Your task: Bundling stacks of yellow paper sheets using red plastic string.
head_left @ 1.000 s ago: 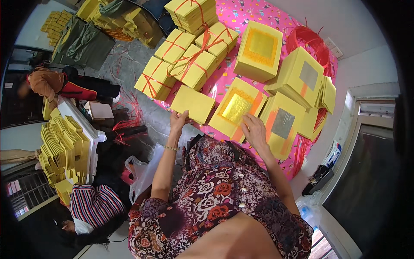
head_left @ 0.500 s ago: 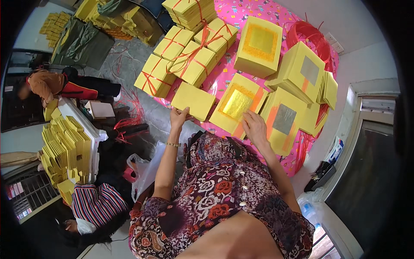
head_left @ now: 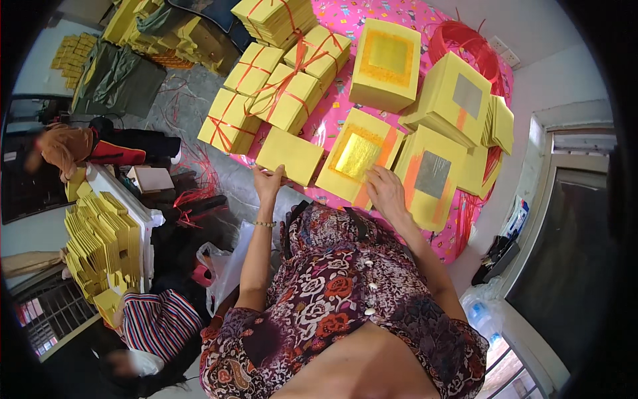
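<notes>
A plain yellow paper stack (head_left: pixel 290 154) lies at the near edge of a pink patterned cloth. My left hand (head_left: pixel 269 183) grips its near edge, thumb on top and fingers at the side. To the right is yellow paper with a gold foil square (head_left: pixel 357 154), an orange border and an orange stripe. On it, beside the foil, rests my right hand (head_left: pixel 387 191), its fingers bent and pressed together; the fingertips are partly hidden. Just right of that hand sits a yellow stack with a silver foil square (head_left: pixel 432 176).
Bundles tied with red strips (head_left: pixel 286 96) stand at the far left of the pink cloth (head_left: pixel 335 93). Behind are taller foil-topped stacks (head_left: pixel 389 60) and a red strip coil (head_left: pixel 468 50). Two people (head_left: pixel 163 322) sit at the left by a white table (head_left: pixel 126 199) piled with folded yellow paper.
The whole view has shifted slightly, so the table appears further left and up. My right hand sits a little closer to the gold foil's edge; my left hand keeps to the plain stack.
</notes>
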